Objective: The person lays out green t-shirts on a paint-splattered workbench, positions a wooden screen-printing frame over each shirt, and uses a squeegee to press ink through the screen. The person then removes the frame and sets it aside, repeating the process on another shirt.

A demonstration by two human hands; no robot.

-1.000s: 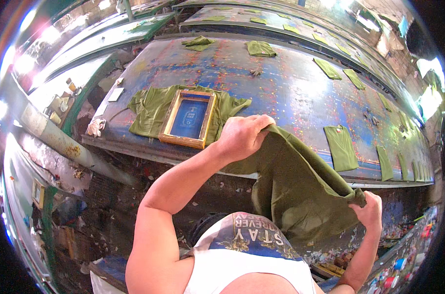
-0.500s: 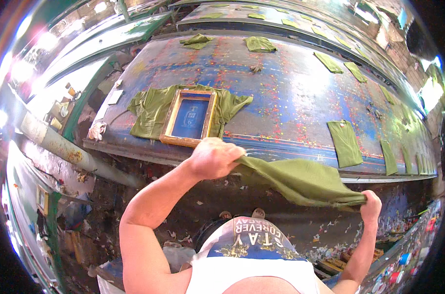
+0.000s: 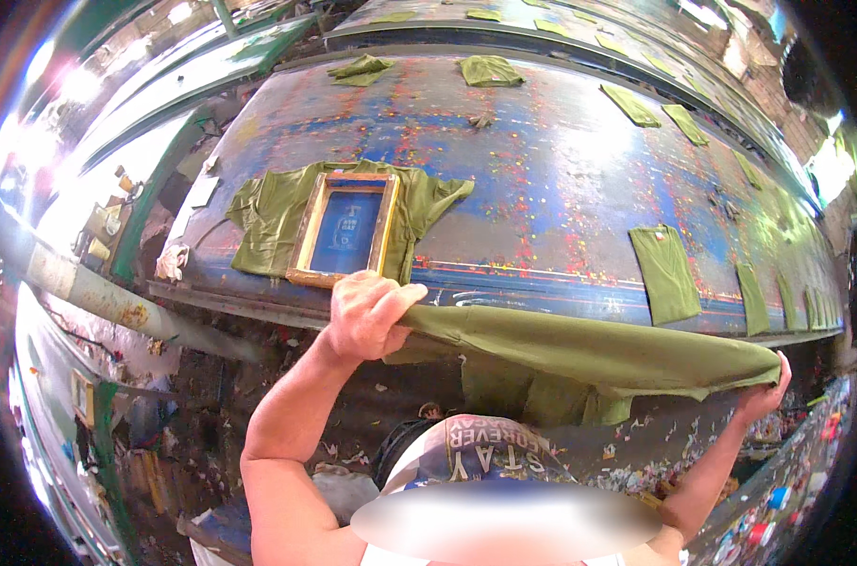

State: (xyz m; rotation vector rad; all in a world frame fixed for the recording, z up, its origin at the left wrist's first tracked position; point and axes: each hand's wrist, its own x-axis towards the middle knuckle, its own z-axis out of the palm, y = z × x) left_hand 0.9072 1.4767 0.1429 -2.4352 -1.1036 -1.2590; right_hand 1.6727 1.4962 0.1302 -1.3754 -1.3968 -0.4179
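An olive-green T-shirt [image 3: 579, 344] hangs stretched between my two hands, in front of the table's near edge. My left hand [image 3: 367, 311] is closed on one end of it, close to the lower edge of a screen-printing frame. At the other end, lower and far to the right, my right hand [image 3: 766, 389] grips the cloth. The wooden-rimmed printing frame [image 3: 301, 236], with blue mesh, lies on a second green T-shirt [image 3: 268, 222] spread on the table. Loose folds of the held shirt droop below its taut upper edge.
The long paint-spattered table [image 3: 542, 189] bears several folded green shirts, one [image 3: 664, 274] near its front edge. A pale pipe [image 3: 98, 288] runs along the left. Scraps litter the floor, and small colourful containers [image 3: 778, 500] stand at lower right.
My hands have moved apart, the left one leftward and the right one to the right. The shirt between them has spread from a twisted bunch into a wide, taut sheet.
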